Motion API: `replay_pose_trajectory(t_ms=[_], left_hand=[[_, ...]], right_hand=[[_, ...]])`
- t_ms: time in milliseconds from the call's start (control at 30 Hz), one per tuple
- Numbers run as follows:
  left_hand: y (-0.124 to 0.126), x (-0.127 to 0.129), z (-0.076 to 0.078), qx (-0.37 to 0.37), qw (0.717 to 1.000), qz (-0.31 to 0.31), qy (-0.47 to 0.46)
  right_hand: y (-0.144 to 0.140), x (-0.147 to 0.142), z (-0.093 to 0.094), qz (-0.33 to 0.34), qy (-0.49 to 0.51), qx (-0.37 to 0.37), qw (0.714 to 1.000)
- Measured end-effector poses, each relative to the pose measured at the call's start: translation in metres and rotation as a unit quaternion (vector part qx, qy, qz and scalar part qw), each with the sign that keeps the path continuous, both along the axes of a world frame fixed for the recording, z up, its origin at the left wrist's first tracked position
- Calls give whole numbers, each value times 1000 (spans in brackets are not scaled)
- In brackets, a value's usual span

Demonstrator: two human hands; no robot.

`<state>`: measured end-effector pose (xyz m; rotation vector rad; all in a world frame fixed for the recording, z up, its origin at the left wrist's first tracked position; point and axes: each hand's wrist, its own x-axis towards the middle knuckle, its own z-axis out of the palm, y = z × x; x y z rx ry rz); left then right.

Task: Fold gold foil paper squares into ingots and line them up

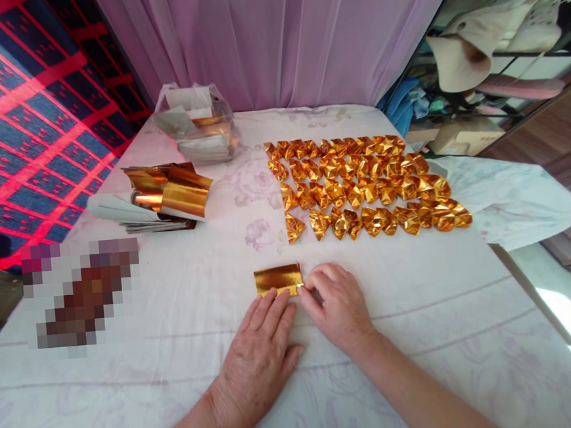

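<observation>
Left hand (259, 351) lies flat, fingertips pinning near edge of gold foil sheet (277, 279); right hand (336, 305) pinches its right corner. Keep edges aligned w/ firm crease.

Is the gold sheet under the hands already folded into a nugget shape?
No: the gold sheet lies as a flat rectangle under both hands' fingers.

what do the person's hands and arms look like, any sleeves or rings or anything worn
Both forearms are bare as far as the bottom edge of the view, with no sleeve or cuff showing. The left hand and the right hand wear no gloves, and no watch, bracelet or ring can be seen on the wrists or fingers. The nails are short and look unpainted.
</observation>
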<state>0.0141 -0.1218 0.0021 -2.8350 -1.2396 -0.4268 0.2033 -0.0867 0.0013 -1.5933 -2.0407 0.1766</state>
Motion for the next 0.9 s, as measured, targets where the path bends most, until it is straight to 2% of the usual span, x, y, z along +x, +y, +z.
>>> replay_pose_trajectory(t_ms=[233,533,900], left_hand=[[1,0,0,17,1000,1,6],[1,-1,1,-11,1000,1,2],[1,0,0,10,1000,4,3]], right_hand=[[0,1,-3,-2,12,16,1000],[-5,2,1,72,44,35,996],[-1,-3,2,35,-23,2,999]])
